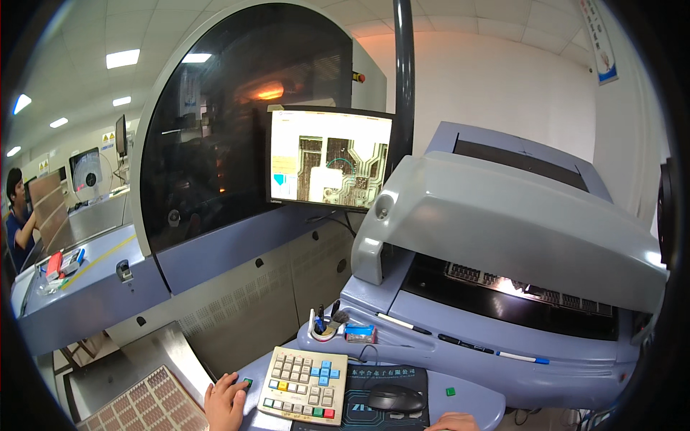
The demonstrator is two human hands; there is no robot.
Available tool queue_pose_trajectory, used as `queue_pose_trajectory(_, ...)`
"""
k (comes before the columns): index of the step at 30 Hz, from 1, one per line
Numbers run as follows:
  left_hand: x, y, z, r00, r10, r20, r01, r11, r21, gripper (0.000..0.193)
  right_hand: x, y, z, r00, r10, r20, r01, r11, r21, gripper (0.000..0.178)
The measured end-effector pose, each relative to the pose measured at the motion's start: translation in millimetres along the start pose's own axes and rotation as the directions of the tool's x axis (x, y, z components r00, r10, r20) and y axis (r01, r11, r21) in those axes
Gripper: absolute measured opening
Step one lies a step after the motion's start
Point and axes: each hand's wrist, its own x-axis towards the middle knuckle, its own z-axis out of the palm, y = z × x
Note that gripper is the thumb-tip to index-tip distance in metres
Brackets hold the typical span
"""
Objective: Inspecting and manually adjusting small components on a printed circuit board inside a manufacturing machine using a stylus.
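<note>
Off-white plastic is seen at six o'clock of the view, where a keypad (pixel 304 386) with grey, blue, yellow, green and red keys is set on a bluish-grey console (pixel 490 404). At nine o'clock from the keypad, a green button (pixel 249 382) is met by the fingertips of the left hand (pixel 225 406); the hand is held loosely open, its fingers a little spread, and whether the button is pressed cannot be told. At three o'clock from the keypad, a black mouse (pixel 397 399) is laid on a dark mat (pixel 357 392). The right hand (pixel 453 423) is shown at four o'clock from the mouse; it is cut off by the lower edge, so whether it is spread or closed on something cannot be told. A second green button (pixel 451 391) is placed at twelve o'clock from that hand. A brush (pixel 338 320) is stood in a holder at one o'clock from the keypad, beside a small blue-topped box (pixel 361 332), and pens (pixel 466 345) are lined up at two o'clock. At twelve o'clock, an enlarged circuit pattern is displayed on a monitor (pixel 330 158)
</note>
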Motion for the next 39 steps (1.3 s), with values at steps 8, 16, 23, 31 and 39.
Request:
queue_pose_trajectory(8, 3.5, 2.2, -3.6, 1.0, -0.014, -0.01, 0.014, 1.0, -0.016, 0.031, -4.4, 7.7, 0.5, 0.999, 0.051, 0.015, -0.051, 0.999, 0.017, 0.04)
queue_pose_trajectory(16, -0.4, 0.1, -2.1, 0.999, -0.018, -0.027, 0.017, 1.0, -0.02, 0.028, -6.9, 5.8, 0.6, 0.996, 0.086, 0.027, -0.086, 0.996, 0.001, 0.038)
queue_pose_trajectory(23, 0.9, 0.8, -1.3, 0.996, -0.059, -0.061, 0.057, 0.998, -0.035, 0.025, -9.6, 6.5, 0.9, 0.984, 0.177, 0.012, -0.177, 0.98, 0.092, 0.037)
queue_pose_trajectory(31, 6.9, 1.7, 3.3, 0.998, -0.006, -0.064, 0.005, 1.0, -0.022, 0.026, -10.8, 2.8, 0.9, 0.972, 0.233, -0.035, -0.23, 0.969, 0.087, 0.036)
queue_pose_trajectory(39, 2.4, 1.6, -1.2, 1.0, -0.027, 0.0, 0.027, 0.999, 0.031, 0.028, -12.4, 11.1, 0.7, 0.976, 0.218, -0.022, -0.218, 0.976, 0.001, 0.03)
